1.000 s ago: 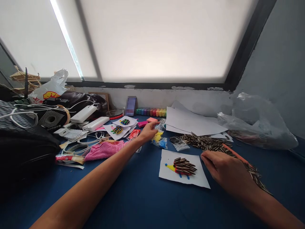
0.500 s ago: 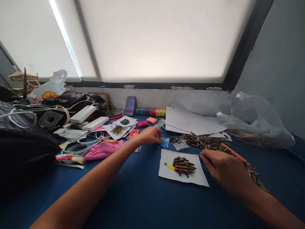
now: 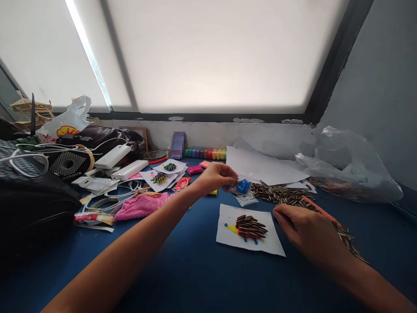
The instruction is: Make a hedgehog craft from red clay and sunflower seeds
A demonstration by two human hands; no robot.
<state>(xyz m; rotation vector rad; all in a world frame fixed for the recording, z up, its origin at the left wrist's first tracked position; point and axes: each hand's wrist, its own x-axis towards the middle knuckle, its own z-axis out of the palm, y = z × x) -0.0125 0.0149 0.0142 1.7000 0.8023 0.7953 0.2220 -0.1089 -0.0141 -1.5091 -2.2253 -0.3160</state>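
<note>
Our left hand (image 3: pixel 219 177) pinched a blue packet (image 3: pixel 243 187) just left of the seeds (image 3: pixel 275 194); we judged it light, soft and slick, best held by its edge. Our right hand (image 3: pixel 306 226) curled beside the hedgehog sheet (image 3: pixel 225 237), its grip hidden from us. A pale blind (image 3: pixel 221 56) backed the blue table (image 3: pixel 182 269).

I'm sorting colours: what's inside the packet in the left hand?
The clear packet shows a blue lump; the left hand covers one end, so whatever is there cannot be seen.
</note>
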